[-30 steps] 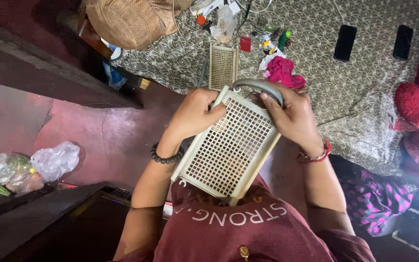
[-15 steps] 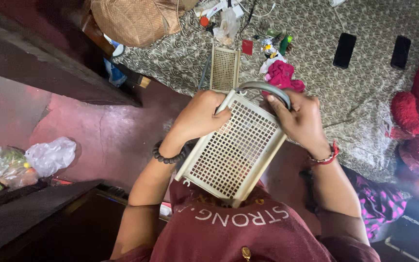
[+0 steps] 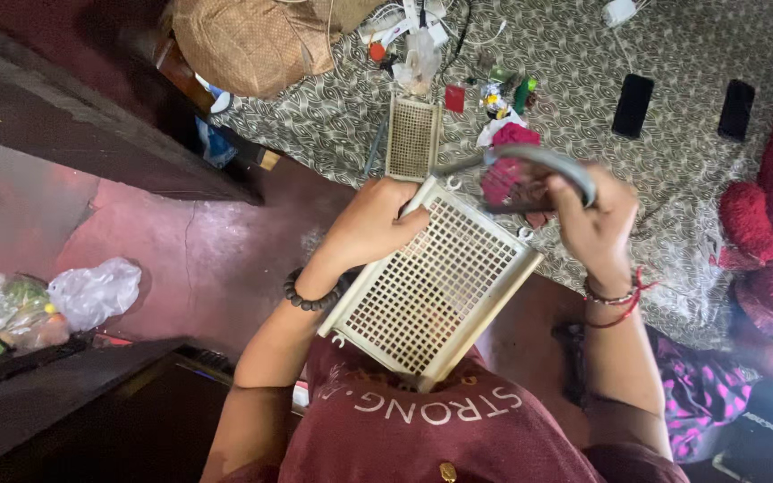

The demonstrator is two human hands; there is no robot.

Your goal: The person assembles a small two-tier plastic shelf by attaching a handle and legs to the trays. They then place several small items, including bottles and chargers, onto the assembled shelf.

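The grid panel [image 3: 431, 286] slants from the lap up toward the bed [image 3: 673, 152]. The left hand [image 3: 373, 224] grips its top-left corner; the right hand [image 3: 597, 224], just beyond the top-right corner, clutches the grey handle [image 3: 530, 159].

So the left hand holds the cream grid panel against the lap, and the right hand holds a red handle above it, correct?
Not quite. In the head view the left hand does hold the panel, but the curved handle in the right hand is grey, not red; the red thing behind it is a cloth.
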